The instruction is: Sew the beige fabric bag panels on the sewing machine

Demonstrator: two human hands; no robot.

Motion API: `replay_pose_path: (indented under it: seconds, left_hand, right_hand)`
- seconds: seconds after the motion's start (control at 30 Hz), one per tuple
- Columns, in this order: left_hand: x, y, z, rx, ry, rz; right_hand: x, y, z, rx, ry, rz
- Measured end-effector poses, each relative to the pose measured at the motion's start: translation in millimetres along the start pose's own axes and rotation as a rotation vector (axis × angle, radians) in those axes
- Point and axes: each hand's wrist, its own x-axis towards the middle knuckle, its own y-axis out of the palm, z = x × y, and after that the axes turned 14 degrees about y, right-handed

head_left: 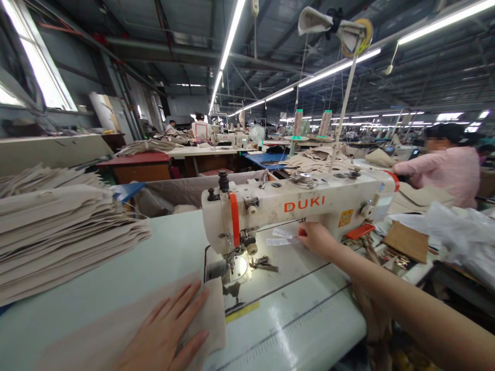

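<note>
My left hand (170, 327) lies flat, fingers stretched out, on a beige fabric piece (214, 309) at the front left of the sewing table. My right hand (315, 238) reaches under the arm of the white sewing machine (266, 203). Its fingers are pinched together at the right end of some small white labels (279, 241) on the machine bed. The fingertips partly hide that end of the labels. Between the needle area and the labels lies a small pair of metal thread snips (265, 264). The fabric's edge stops just left of the needle plate (237, 268).
A tall stack of beige fabric pieces (69, 232) stands at the left. Thread cones (297, 123) rise behind the machine. On the right are a brown patch (406, 241), clear plastic bags (460, 237) and a co-worker in pink (444, 170). A printed ruler (286, 327) runs along the table front.
</note>
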Motion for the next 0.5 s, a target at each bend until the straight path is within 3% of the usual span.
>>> replay_pose_path:
  seconds: [0.5]
  left_hand:
    - [-2,5.0,-1,-0.034,-0.005,-0.046]
  right_hand:
    - [1,13,-8,0.312,-0.034,-0.064]
